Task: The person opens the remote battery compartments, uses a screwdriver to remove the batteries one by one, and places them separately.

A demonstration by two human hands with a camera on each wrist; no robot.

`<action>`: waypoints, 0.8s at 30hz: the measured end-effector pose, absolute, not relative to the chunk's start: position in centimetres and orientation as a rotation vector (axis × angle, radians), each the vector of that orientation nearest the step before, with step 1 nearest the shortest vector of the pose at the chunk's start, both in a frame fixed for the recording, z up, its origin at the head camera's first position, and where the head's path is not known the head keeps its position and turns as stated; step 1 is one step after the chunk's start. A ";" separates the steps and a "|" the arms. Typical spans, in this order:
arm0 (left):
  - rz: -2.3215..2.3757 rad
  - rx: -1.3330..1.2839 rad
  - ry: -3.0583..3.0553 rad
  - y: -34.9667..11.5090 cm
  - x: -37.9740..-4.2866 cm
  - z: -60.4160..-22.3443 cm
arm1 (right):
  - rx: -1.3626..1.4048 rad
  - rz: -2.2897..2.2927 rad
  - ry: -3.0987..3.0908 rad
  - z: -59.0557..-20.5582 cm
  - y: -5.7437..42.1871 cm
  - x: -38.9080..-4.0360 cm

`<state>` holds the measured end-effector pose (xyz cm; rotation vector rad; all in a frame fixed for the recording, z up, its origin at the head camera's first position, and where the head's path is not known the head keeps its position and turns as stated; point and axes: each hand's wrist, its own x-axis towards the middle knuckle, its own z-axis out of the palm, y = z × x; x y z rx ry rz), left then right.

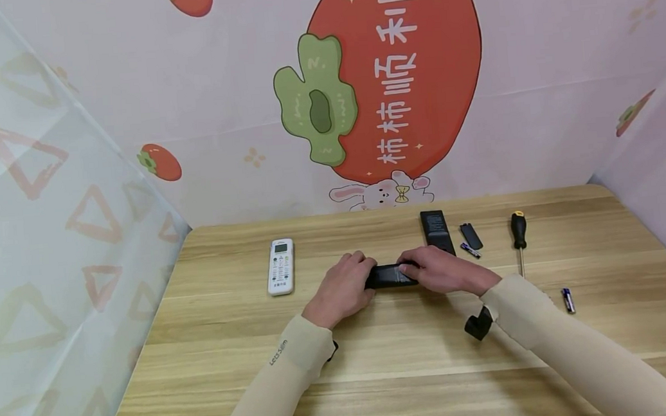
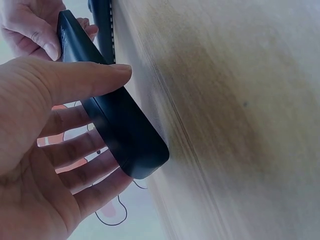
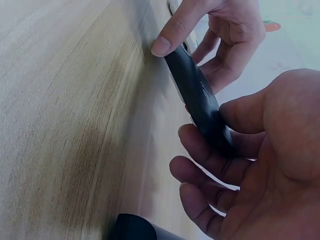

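Note:
Both hands hold a black remote control (image 1: pixel 389 276) crosswise a little above the table, its back with printed text turned up. My left hand (image 1: pixel 347 286) grips the left end; in the left wrist view the thumb lies across the remote (image 2: pixel 117 125) and the fingers curl under its other edge. At the other end my right hand (image 1: pixel 438 270) pinches the remote (image 3: pixel 197 95) between thumb and fingers. Just beyond the right hand lies a second black remote (image 1: pixel 435 226), partly covered by that hand. A black battery cover (image 1: pixel 471 236) and a battery (image 1: pixel 471 250) lie beside it.
A white remote control (image 1: pixel 281 267) lies at the left on the wooden table (image 1: pixel 215 345). At the right are a screwdriver (image 1: pixel 519 230) with a black and yellow handle, partly behind the right sleeve, and another battery (image 1: pixel 568 301). A printed cloth wall (image 1: pixel 228 112) stands behind the table.

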<state>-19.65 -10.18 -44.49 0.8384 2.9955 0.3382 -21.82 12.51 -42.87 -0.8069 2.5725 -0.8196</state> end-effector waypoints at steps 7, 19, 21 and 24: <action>0.308 0.832 2.983 -10.0 -19.5 -44.3 | -0.808 -0.799 2.597 -42.9 12.7 -21.8; 0.226 0.797 2.935 -9.8 -19.8 -44.7 | -0.915 -0.477 2.780 -43.4 12.2 -21.4; 0.215 0.795 2.930 -9.8 -19.8 -44.8 | -0.916 -0.439 2.790 -43.6 12.1 -21.4; 0.191 0.795 2.929 -9.7 -19.8 -44.8 | -0.917 -0.397 2.801 -43.8 12.0 -21.4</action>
